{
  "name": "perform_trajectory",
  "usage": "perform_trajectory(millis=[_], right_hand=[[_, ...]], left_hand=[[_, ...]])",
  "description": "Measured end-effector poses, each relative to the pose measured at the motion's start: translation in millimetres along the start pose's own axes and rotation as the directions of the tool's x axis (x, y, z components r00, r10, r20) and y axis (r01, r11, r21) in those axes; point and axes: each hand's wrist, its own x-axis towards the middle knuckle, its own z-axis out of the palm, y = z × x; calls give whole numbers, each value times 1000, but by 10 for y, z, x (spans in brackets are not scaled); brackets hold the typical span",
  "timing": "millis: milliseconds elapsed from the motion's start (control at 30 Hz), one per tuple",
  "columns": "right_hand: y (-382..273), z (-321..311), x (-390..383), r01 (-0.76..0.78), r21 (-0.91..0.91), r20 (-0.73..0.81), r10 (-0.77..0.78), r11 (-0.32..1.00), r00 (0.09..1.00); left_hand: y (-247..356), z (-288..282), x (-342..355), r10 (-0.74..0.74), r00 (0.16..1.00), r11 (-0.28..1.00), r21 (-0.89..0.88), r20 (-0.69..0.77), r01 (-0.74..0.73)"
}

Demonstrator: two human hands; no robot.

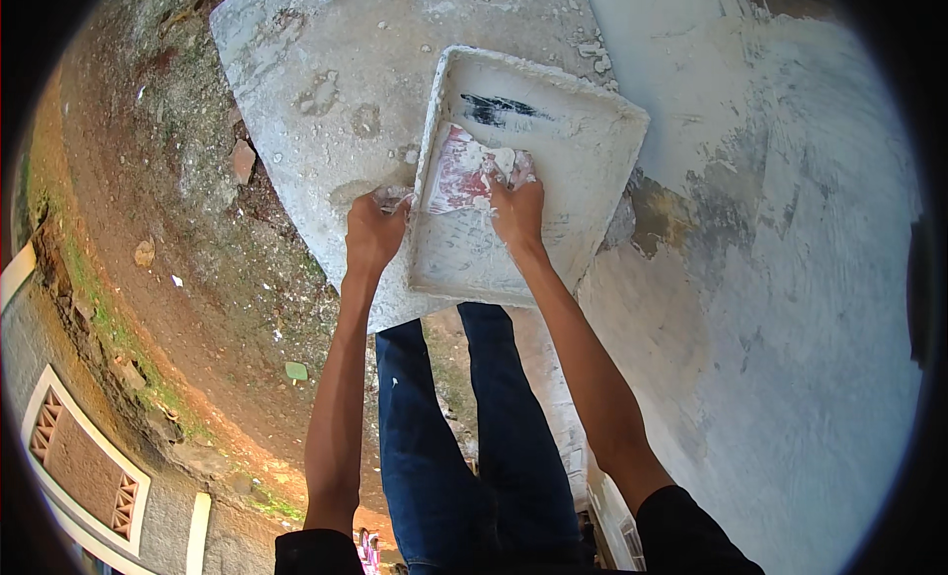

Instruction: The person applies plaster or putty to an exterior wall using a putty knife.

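Observation:
A shallow rectangular tray (592, 219), caked with white putty, sits tilted on a worn grey board in front of me. My left hand (375, 231) is closed at the tray's left rim, with something whitish at its fingertips that I cannot make out. Inside the tray, my right hand (517, 211) grips a red putty spreader (462, 175) by its right side. White putty smears the spreader's face and clumps near my fingers. A dark streak shows on the tray's floor beyond it.
The grey board (306, 101) lies under the tray, above my legs in jeans (425, 447). To the right stands a wall (760, 377) coated in patchy white. Dirt ground with stones (243, 160) stretches along the left, toward a building with a framed vent (89, 456).

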Motion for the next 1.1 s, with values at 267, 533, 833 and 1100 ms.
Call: perform_trajectory(millis=[267, 533, 833, 1100], right_hand=[[2, -68, -85, -85, 244, 93, 64, 966, 994], [-238, -586, 29, 64, 59, -111, -57, 996, 992], [118, -588, 329, 17, -341, -67, -42, 940, 997], [-86, -362, 109, 46, -357, -48, -67, 933, 997]], left_hand=[[36, -19, 10, 58, 998, 998, -16, 36, -58], [-54, 1, 10, 101, 994, 994, 40, -42, -99], [79, 60, 13, 43, 999, 998, 42, 2, -43], [58, -21, -21, 50, 999, 996, 78, -14, -49]])
